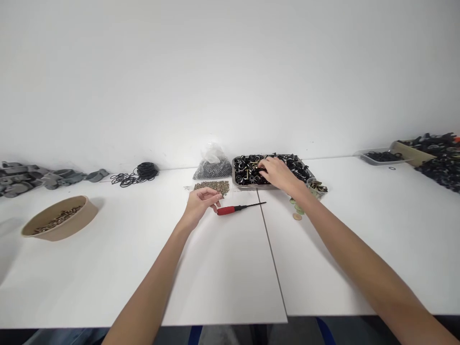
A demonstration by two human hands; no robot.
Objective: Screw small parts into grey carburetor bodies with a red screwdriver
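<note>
Holding the right hand [278, 173] half closed among black parts [296, 167] in the tray [247, 186], at half past one from the screwdriver [240, 207]; hiding the fingertips, leaving any grip impossible to tell. Holding the left hand [198, 203] curled just beside the red handle, with brass pieces [214, 186] at one o'clock; leaving its grip uncertain. Probably grouping these on the worktop [230, 268] for quick reach. Pointing the screwdriver's tip just short of three o'clock, running its long axis crosswise between the hands.
</note>
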